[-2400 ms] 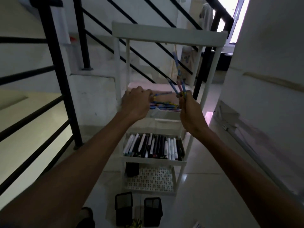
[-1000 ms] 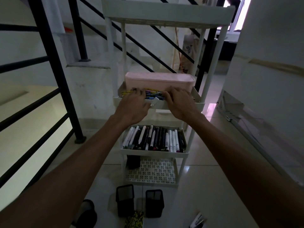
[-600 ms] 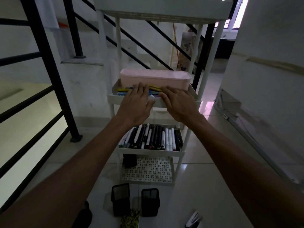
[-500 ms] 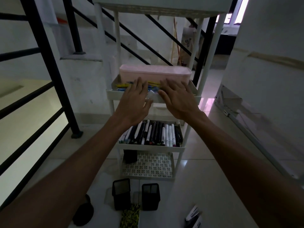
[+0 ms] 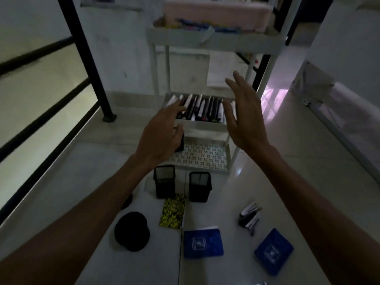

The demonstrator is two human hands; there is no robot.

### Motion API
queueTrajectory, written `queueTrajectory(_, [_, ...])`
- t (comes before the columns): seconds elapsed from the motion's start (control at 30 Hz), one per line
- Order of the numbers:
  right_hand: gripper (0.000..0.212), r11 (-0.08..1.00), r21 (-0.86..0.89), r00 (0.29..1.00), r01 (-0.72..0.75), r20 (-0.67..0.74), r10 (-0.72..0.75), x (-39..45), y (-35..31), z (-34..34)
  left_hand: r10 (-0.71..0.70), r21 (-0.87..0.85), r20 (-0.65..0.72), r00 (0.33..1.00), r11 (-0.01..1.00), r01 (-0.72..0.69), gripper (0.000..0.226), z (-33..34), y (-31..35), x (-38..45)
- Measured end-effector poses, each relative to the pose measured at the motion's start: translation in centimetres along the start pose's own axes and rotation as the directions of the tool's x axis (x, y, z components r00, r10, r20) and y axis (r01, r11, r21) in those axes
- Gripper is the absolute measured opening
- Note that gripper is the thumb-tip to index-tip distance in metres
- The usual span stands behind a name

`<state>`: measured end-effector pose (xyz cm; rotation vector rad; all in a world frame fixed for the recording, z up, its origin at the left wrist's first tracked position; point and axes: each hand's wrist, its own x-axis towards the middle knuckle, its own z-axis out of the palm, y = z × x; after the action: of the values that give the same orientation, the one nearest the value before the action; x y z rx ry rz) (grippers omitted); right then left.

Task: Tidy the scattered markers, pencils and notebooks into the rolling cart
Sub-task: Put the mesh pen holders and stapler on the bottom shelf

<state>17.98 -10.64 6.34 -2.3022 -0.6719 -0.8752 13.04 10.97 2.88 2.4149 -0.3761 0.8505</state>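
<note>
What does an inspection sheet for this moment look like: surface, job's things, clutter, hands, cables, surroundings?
Surface: pale tiled floor.
Job's things: white rolling cart; markers lined up in its middle tray; coloured pencils in the tray above; two blue notebooks, a yellow-black notebook and loose markers on the floor.
Clutter: two black mesh cups; pink box.
Hands: left hand and right hand open, holding nothing.
Cables: nothing seen.
Surroundings: black stair railing.
</note>
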Motion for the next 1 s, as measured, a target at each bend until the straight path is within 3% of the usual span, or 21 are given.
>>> queueTrajectory(0.1, [0.041, 0.994, 0.081, 0.997, -0.071, 0.023, 0.069, -5.7, 0.4, 2.6, -0.151, -0.017, 0.082, 0.985, 0.988, 0.153, 0.042, 2.2, -1.6, -5.2])
queueTrajectory(0.23, [0.049, 0.987, 0.049, 0.958, -0.156, 0.251, 0.139, -12.6, 1.7, 6.6, -0.350, 0.031, 0.251, 0.903, 0.935, 0.354, 0.059, 5.3, -4.7, -10.4])
queueTrajectory(0.3, [0.066, 0.962, 0.008, 0.893, -0.274, 0.375, 0.251, -15.0, 2.0, 8.4, -0.409, 0.068, 0.318, 0.856, 0.910, 0.409, 0.073, 6.3, -6.4, -11.8])
queueTrajectory(0.43, [0.110, 0.840, -0.079, 0.678, -0.537, 0.551, 0.486, -17.5, 1.7, 11.8, -0.454, 0.170, 0.392, 0.800, 0.891, 0.422, 0.095, 8.0, -9.1, -12.6])
queueTrajectory(0.57, [0.124, 0.770, -0.152, 0.568, -0.619, 0.591, 0.573, -18.3, 1.0, 14.8, -0.470, 0.252, 0.447, 0.761, 0.883, 0.397, 0.108, 9.5, -10.9, -12.3])
queueTrajectory(0.63, [0.119, 0.753, -0.154, 0.582, -0.640, 0.543, 0.606, -18.6, 0.6, 15.9, -0.494, 0.238, 0.480, 0.725, 0.868, 0.435, 0.113, 10.3, -11.4, -12.7])
queueTrajectory(0.73, [0.110, 0.738, -0.140, 0.607, -0.661, 0.479, 0.634, -18.8, 0.4, 16.4, -0.471, 0.147, 0.419, 0.776, 0.879, 0.454, 0.099, 11.2, -12.1, -13.2])
queueTrajectory(0.83, [0.105, 0.719, -0.131, 0.608, -0.682, 0.445, 0.658, -18.1, 0.6, 15.7, -0.473, 0.144, 0.395, 0.787, 0.878, 0.455, 0.092, 11.0, -12.2, -13.0])
queueTrajectory(1.0, [0.091, 0.750, 0.005, 0.710, -0.661, 0.329, 0.623, -15.5, 1.1, 14.4, -0.470, 0.107, 0.349, 0.811, 0.879, 0.464, 0.090, 10.6, -11.1, -12.1])
